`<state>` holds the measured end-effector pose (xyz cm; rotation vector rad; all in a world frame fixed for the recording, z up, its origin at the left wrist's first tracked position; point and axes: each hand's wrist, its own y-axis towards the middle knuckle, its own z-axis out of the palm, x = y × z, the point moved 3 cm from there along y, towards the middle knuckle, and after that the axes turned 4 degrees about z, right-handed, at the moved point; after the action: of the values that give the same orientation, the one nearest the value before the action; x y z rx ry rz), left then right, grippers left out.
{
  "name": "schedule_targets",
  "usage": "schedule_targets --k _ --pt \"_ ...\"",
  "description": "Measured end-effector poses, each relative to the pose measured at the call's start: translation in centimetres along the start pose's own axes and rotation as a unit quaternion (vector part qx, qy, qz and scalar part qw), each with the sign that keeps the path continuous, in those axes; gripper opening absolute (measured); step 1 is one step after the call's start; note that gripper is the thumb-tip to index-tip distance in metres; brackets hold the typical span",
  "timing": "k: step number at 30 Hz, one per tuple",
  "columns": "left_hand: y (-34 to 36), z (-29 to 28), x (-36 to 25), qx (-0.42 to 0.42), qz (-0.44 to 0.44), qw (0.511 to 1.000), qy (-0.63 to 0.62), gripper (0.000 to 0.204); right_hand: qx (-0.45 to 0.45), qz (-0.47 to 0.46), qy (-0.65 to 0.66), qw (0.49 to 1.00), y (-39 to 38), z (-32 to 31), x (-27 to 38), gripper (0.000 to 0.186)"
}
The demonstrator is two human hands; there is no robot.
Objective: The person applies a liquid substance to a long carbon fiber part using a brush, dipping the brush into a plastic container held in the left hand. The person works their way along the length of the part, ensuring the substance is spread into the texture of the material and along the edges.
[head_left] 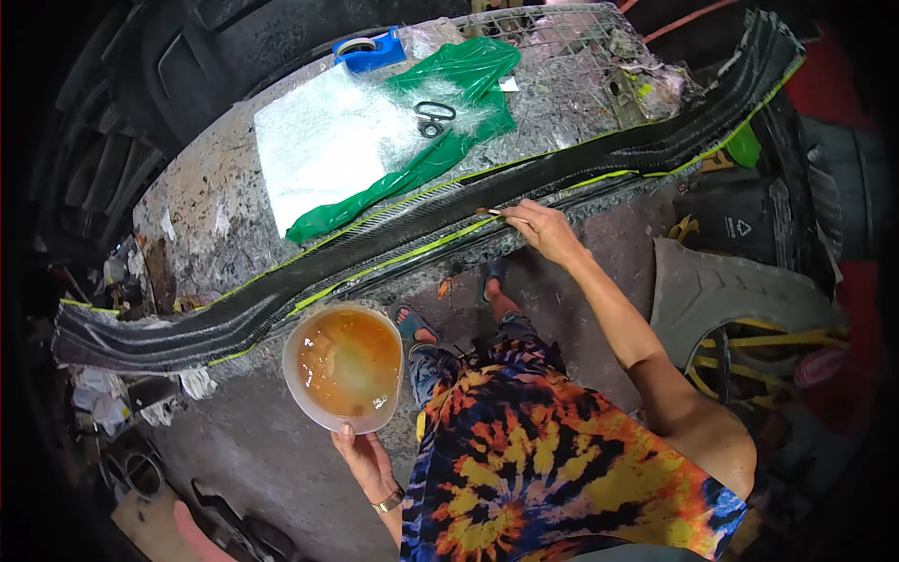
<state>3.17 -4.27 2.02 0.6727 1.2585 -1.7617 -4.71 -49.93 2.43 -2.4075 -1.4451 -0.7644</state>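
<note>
A long, curved black mould part (393, 225) with a woven, glossy surface and yellow-green tape along its edges lies across the workbench. My right hand (538, 228) pinches a small brush (493, 213) by its handle, with the bristles at the middle of the black part. In my left hand (363, 456) is a translucent plastic bowl (292, 375) of amber liquid, gripped at its near rim, with my thumb over the edge. The bowl is held in front of the bench, left of my body.
White fibreglass matting (314, 150) lies on green plastic sheeting (492, 84), with black-handled scissors (433, 119) on top. A blue tape dispenser (370, 50) stands behind it. At right are a grey fender-like panel (730, 290) and a black bin (730, 225).
</note>
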Motion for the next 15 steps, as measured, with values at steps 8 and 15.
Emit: schedule_targets --k 8,15 --pt "-4.5 6.6 2.4 -0.051 0.020 0.997 -0.058 0.060 -0.059 -0.044 0.041 0.996 -1.0 -5.4 -2.8 0.017" --pt "-7.4 11.9 3.8 -0.060 0.035 0.995 -0.071 0.056 -0.039 -0.042 0.235 0.970 2.1 -2.5 -3.6 0.019"
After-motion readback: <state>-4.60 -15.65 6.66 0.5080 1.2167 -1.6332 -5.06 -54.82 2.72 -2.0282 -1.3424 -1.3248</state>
